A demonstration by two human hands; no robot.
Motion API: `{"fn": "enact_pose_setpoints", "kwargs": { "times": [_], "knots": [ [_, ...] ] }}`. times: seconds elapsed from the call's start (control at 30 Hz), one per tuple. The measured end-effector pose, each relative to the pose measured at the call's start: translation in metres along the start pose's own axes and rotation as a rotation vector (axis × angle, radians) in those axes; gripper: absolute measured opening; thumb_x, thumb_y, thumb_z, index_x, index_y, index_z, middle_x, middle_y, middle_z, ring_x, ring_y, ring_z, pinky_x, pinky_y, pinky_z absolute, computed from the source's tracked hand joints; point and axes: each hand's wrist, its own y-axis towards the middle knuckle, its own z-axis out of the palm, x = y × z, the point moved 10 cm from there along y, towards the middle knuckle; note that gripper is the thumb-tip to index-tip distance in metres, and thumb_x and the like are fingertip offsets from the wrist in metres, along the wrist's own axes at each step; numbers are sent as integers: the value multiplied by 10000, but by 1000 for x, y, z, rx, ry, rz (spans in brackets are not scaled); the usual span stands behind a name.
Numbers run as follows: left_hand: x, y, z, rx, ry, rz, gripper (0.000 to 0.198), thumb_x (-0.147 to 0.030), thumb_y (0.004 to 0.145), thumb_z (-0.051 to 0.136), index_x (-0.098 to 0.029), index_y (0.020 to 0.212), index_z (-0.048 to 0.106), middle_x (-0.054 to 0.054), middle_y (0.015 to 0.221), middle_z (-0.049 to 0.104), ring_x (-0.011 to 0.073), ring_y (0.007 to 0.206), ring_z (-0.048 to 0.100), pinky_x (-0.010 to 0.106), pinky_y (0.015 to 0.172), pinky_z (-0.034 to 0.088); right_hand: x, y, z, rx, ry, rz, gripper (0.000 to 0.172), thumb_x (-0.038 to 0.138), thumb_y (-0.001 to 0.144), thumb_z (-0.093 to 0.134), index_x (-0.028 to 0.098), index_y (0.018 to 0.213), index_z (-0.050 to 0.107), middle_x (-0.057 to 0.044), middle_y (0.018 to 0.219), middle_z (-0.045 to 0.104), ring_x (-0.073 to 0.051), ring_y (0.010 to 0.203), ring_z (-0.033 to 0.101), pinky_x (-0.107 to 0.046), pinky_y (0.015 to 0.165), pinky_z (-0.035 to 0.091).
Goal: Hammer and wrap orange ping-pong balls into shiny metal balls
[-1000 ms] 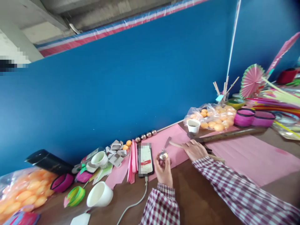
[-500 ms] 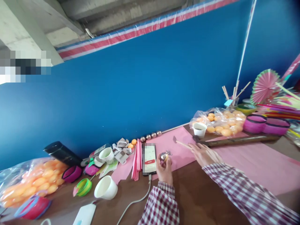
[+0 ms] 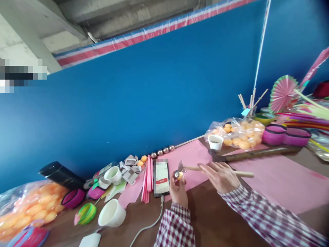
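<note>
My left hand (image 3: 179,192) is closed around a small ball (image 3: 177,174), partly shiny silver and partly orange. It is held up just right of the phone (image 3: 161,178), above the pink paper (image 3: 191,152). My right hand (image 3: 223,176) is closed around the wooden handle of a brush (image 3: 192,168). The brush lies nearly level, and its dark head is at the ball's upper side; whether the bristles touch it is hard to tell. Several shiny silver balls (image 3: 166,150) stand in a row along the blue wall behind the phone.
A white cup (image 3: 216,143) with dark contents stands behind my right hand, near a hammer-like tool (image 3: 253,154). Bags of orange balls (image 3: 246,137) lie at both ends. An empty white cup (image 3: 112,213), pink strips (image 3: 146,181) and a cable (image 3: 151,223) are on the left.
My right hand has brought the brush down and left, so its head is now at the ball. My left hand stays near the phone with the ball. The view has shifted slightly.
</note>
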Motion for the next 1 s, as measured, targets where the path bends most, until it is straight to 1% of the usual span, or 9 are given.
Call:
{"fn": "enact_pose_setpoints", "kwargs": {
  "times": [0.03,0.1,0.2,0.33,0.5,0.6,0.77,0.87,1.0],
  "knots": [
    [1,0,-1,-5,6,-3,507,-360,653,635,-134,1083,491,43,792,579,97,590,542,268,608,466,1,0,0,-8,-1,-5,233,231,852,446,205,1035,588,-18,694,604,-110,642,531,-271,661,307],
    [2,0,1,11,16,10,506,-352,670,622,-130,1103,483,32,748,574,104,601,546,269,619,464,4,-1,2,-13,-9,-35,254,225,848,452,205,1070,575,-18,690,601,-112,637,530,-273,658,305],
    [5,1,0,3,6,4,510,-338,689,607,-120,1127,463,22,714,566,99,594,536,262,620,457,6,-4,5,-17,-20,-66,273,215,846,453,216,1094,566,-18,672,597,-112,633,529,-274,667,308],
    [5,0,3,19,-35,-12,518,-341,705,593,-123,1147,435,39,767,568,100,614,537,263,627,460,-2,-6,5,-38,-2,-1,301,234,868,396,183,1124,547,-42,736,616,-120,658,540,-269,663,319],
    [1,-2,4,16,-47,-15,509,-347,678,620,-138,1114,459,41,795,563,103,632,543,271,647,475,-4,-6,8,-21,-52,-15,291,212,855,416,212,1107,561,-24,675,609,-119,622,536,-277,656,312],
    [3,-2,4,22,-51,-15,490,-356,682,614,-141,1098,468,49,811,569,109,648,553,276,661,475,-8,-6,5,-49,-40,20,300,231,867,391,191,1114,556,-43,724,622,-119,635,538,-269,652,317],
    [1,-1,7,42,-21,25,455,-353,700,597,-139,1077,460,41,782,557,105,626,538,270,639,465,1,-5,8,-18,-42,-28,294,212,856,417,207,1116,554,-20,668,606,-116,612,532,-276,656,311],
    [-4,-2,7,38,-5,47,422,-344,714,583,-139,1065,468,31,754,552,96,611,522,261,636,453,-1,-5,5,-42,-34,-1,300,219,861,406,190,1123,549,-30,708,615,-120,631,539,-277,652,313],
    [-7,-3,8,62,-8,51,467,-361,695,603,-141,1081,463,30,747,548,100,607,527,269,640,457,1,-5,6,-37,-47,-21,286,214,857,416,199,1102,562,-24,678,610,-118,618,538,-280,653,309]
  ]
}}
